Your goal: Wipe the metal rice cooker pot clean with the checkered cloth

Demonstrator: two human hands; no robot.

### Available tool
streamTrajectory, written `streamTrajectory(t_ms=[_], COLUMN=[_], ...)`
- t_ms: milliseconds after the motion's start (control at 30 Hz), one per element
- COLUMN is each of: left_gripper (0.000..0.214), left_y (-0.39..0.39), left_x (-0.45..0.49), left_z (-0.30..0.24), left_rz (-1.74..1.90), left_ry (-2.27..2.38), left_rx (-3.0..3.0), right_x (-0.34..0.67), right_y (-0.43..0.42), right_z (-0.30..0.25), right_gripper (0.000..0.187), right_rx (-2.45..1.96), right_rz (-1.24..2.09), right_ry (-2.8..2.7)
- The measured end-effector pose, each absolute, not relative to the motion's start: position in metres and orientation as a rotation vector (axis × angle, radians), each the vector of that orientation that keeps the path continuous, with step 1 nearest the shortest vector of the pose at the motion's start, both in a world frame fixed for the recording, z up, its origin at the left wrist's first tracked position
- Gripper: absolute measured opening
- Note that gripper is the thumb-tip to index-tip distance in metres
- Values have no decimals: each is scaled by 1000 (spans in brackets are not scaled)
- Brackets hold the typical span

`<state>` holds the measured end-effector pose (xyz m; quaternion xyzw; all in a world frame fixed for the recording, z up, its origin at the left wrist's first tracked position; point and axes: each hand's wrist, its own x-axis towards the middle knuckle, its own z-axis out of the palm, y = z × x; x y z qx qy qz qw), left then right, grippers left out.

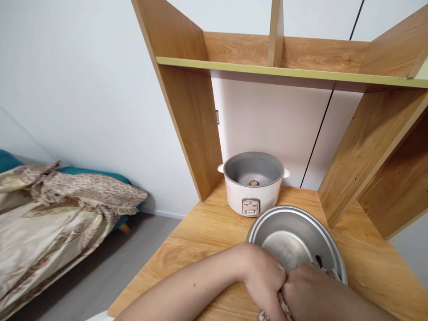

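My left hand [266,275] and my right hand [309,285] are close together over the near side of a metal rice cooker inner pot [267,236]. Both are closed on a patterned cloth [284,305]. Part of the cloth hangs below the left hand, and another bit shows at the right of the pot, by its rim. Something small and dark red sticks up near the right hand; I cannot make out what it is. Behind the pot stands the white rice cooker body [236,196], lidless, with its heating plate showing inside.
A wooden desk [187,240] carries the cooker and pot. Upright panels and a shelf [247,69] frame the back, against a white wall [100,89]. On the left, a teal sofa [96,171] under a patterned cover [73,223] stands on the grey floor [140,240].
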<state>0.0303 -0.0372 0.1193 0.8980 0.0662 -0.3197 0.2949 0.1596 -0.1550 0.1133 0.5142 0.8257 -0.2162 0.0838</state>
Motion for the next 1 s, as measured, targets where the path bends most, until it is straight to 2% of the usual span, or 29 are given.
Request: streamTrajectory(t_ms=[200, 433, 667, 1000], left_gripper=[59, 57, 57, 61], left_y=[-36, -36, -35, -37], left_x=[30, 30, 30, 32], left_z=[117, 116, 111, 116], left_rz=[-847, -904, -849, -768], left_ry=[166, 199, 165, 109], left_rx=[2384, 2425, 2415, 2324], right_x=[159, 162, 156, 161], right_y=[-153, -154, -151, -154], right_z=[119, 106, 113, 113], right_gripper=[46, 46, 36, 36], right_rx=[1508, 1524, 1508, 1545], right_rz=[-645, -635, -617, -802], right_ry=[2363, 2398, 2385, 2319])
